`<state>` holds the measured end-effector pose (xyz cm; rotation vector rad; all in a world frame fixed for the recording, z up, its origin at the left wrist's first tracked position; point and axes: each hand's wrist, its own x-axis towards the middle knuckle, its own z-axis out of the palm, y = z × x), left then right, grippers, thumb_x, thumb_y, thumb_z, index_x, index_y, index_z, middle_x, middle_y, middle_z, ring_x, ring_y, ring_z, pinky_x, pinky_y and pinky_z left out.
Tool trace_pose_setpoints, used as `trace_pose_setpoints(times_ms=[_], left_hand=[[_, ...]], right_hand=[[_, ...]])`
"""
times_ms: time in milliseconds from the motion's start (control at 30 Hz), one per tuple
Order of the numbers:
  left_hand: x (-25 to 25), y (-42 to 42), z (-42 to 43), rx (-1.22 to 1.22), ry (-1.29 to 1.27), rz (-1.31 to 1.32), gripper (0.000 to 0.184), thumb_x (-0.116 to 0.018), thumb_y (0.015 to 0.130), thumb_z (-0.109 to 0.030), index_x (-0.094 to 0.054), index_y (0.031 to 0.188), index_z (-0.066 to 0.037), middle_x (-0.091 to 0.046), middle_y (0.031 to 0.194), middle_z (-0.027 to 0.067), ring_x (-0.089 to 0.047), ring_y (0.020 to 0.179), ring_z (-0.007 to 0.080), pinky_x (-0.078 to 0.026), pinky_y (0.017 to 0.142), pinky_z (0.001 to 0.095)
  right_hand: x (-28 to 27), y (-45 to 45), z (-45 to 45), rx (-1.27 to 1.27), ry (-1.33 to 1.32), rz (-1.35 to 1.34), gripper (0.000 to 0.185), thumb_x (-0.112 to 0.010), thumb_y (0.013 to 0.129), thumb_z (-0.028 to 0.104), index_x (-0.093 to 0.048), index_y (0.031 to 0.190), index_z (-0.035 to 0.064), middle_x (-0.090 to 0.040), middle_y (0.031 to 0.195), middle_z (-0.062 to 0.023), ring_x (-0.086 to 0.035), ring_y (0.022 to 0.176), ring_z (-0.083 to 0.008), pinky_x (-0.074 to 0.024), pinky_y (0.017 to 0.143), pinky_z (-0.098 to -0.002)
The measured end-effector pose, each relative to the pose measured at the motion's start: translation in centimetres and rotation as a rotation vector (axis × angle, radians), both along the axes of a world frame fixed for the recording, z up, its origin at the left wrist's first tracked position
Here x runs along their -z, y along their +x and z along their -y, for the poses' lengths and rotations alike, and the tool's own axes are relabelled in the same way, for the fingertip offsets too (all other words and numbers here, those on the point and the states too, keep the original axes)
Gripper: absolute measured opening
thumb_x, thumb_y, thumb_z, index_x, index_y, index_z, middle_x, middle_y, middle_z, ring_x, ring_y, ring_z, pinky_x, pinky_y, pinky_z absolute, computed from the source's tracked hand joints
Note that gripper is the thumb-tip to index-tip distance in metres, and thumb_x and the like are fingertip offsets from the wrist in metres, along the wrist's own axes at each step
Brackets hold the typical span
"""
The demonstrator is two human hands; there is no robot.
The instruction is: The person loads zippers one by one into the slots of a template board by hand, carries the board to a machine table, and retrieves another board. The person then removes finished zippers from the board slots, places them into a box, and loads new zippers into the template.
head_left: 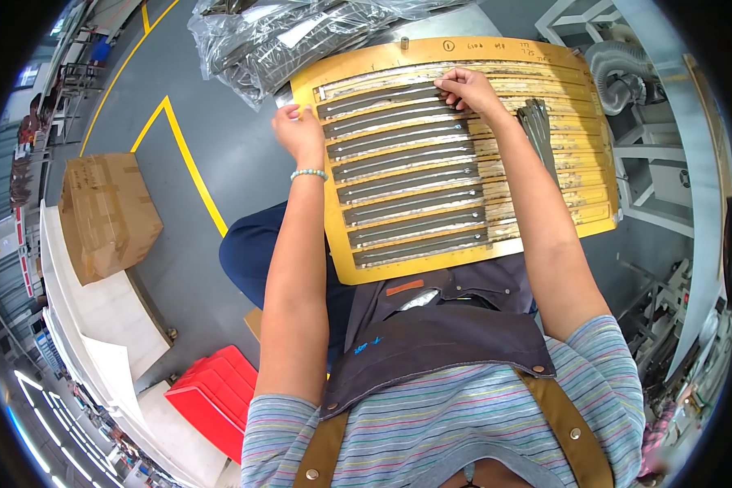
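At far left, an open brown cardboard box (106,215) patched with tape is standing beside a white surface (122,313), and a yellow painted line (189,167) is crossing the grey floor. Lower down, a bright red plastic bin (220,398) is sitting to the left of the person's striped sleeve.

The left hand (298,130), wearing a pale beaded bracelet (309,173) at its wrist, is hovering or resting at the upper left edge of a large yellow board (342,254) with rounded corners. Its fingers are curling inward; whether they are gripping anything cannot be told. Above it, a clear plastic bag (252,61) with dark contents is lying against the board's top edge.

Flat dark grey strips (407,167) are lying in parallel rows across the board's left and middle parts, between silvery bands. The right hand (468,88) is reaching to the top row, its thumb and index finger pinching narrowly at the right end of the uppermost strip (382,100), the other fingers curling loosely.

Just right of the right forearm, a loose bundle of similar dark strips (537,130) is lying on the board. Beyond the board's right edge, a silvery corrugated hose (614,69) is curving beside a white metal frame (655,152).
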<state>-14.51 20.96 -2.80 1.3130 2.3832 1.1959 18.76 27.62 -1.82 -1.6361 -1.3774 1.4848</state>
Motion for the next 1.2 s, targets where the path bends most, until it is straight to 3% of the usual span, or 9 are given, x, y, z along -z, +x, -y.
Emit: trace_pose_setpoints(times_ms=[33,67,167,267,400,500,533,667,1200], left_hand=[[-0.1,-0.2,0.0,-0.056,0.054,-0.005,0.027,-0.081,0.083,-0.016,-0.064,0.1,-0.004,-0.062,0.104,0.0121,-0.064,0.089,0.0274,-0.051,0.083,0.0394],[-0.3,-0.6,0.2,-0.057,-0.046,0.207,0.044,-0.084,0.081,-0.025,-0.064,0.114,-0.004,-0.056,0.119,0.0143,-0.059,0.107,0.0291,-0.048,0.094,0.0408],[0.9,-0.2,-0.1,-0.033,-0.096,-0.048,0.07,-0.087,0.079,-0.035,-0.057,0.134,-0.003,-0.045,0.138,0.019,-0.046,0.129,0.0352,-0.041,0.107,0.0481],[0.2,1.0,-0.2,0.014,-0.286,-0.022,0.093,-0.087,0.078,-0.042,-0.043,0.149,-0.003,-0.032,0.152,0.0227,-0.031,0.143,0.041,-0.031,0.116,0.0551],[0.5,0.7,-1.1,0.007,-0.389,0.029,0.104,-0.087,0.077,-0.046,-0.035,0.157,-0.006,-0.024,0.16,0.0237,-0.028,0.148,0.0416,-0.028,0.118,0.0577],[0.7,0.1,-1.4,0.034,-0.421,0.09,0.109,-0.085,0.077,-0.053,-0.03,0.161,-0.011,-0.019,0.161,0.0229,-0.023,0.15,0.0408,-0.024,0.117,0.0613],[0.6,0.5,-1.3,0.007,-0.421,0.056,0.102,-0.086,0.078,-0.046,-0.035,0.158,-0.01,-0.023,0.16,0.0232,-0.028,0.149,0.0412,-0.028,0.117,0.0577],[0.6,0.5,-1.1,0.025,-0.413,0.035,0.101,-0.086,0.079,-0.047,-0.035,0.158,-0.011,-0.022,0.161,0.0229,-0.028,0.15,0.0404,-0.027,0.117,0.0589],[1.1,0.3,-1.0,0.04,-0.387,0.015,0.097,-0.085,0.08,-0.046,-0.037,0.158,-0.014,-0.021,0.162,0.0219,-0.029,0.149,0.0414,-0.028,0.117,0.0607]], right_hand=[[-0.2,0.0,0.0,0.001,-0.003,0.006,0.021,-0.081,0.089,0.03,-0.071,0.093,0.0117,-0.069,0.078,0.0041,-0.064,0.068,-0.0037,-0.0485,0.055,-0.021],[-0.3,0.0,0.0,0.001,0.003,0.007,0.022,-0.081,0.089,0.03,-0.071,0.093,0.0113,-0.069,0.078,0.0041,-0.064,0.068,-0.0037,-0.0487,0.055,-0.0209],[-0.7,-0.4,0.3,-0.008,0.026,0.001,0.023,-0.083,0.088,0.028,-0.071,0.093,0.01,-0.069,0.078,0.0037,-0.064,0.067,-0.0039,-0.0492,0.055,-0.0209],[-0.6,-0.3,0.5,-0.009,0.058,-0.013,0.023,-0.084,0.087,0.026,-0.071,0.093,0.0085,-0.069,0.077,0.0032,-0.064,0.066,-0.0042,-0.0497,0.055,-0.0212],[0.1,-0.5,0.5,0.036,0.086,-0.021,0.023,-0.082,0.088,0.026,-0.071,0.092,0.0071,-0.069,0.076,0.0026,-0.064,0.064,-0.0047,-0.0498,0.053,-0.0216],[0.4,-1.1,0.8,0.086,0.149,0.078,0.021,-0.081,0.088,0.025,-0.071,0.091,0.0063,-0.069,0.074,-0.0013,-0.066,0.063,-0.0104,-0.0511,0.055,-0.026],[0.4,-1.3,1.0,0.103,0.177,0.13,0.021,-0.08,0.088,0.024,-0.071,0.091,0.006,-0.069,0.072,-0.003,-0.066,0.063,-0.0132,-0.0518,0.055,-0.0282],[0.7,-1.9,1.5,0.045,0.513,0.389,0.02,-0.079,0.083,0.022,-0.071,0.092,0.0058,-0.066,0.07,-0.0148,-0.066,0.068,-0.0324,-0.0525,0.068,-0.0417],[0.5,-2.6,2.2,0.041,0.624,0.475,0.017,-0.075,0.087,0.018,-0.069,0.095,0.0034,-0.071,0.086,-0.0215,-0.067,0.084,-0.0422,-0.0531,0.076,-0.0493]])
